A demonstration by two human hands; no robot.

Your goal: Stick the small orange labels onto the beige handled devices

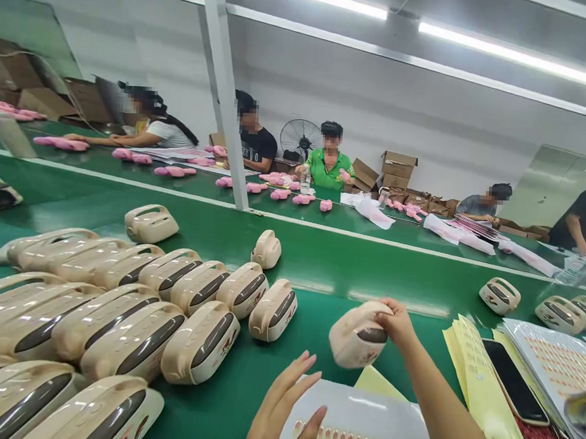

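Beige toy case (358, 341) gripped at its top by right hand (396, 322), fingers clamped, left hand (285, 409) spread open below-left, apparently touching sticker sheet (375, 423).

Right hand (396, 322) seems closed in a grip; left hand (283, 409) spread open.

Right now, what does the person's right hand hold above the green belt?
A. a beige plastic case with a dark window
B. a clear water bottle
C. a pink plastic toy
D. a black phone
A: the right hand grips a beige plastic case with a dark window, lifted above the green belt.
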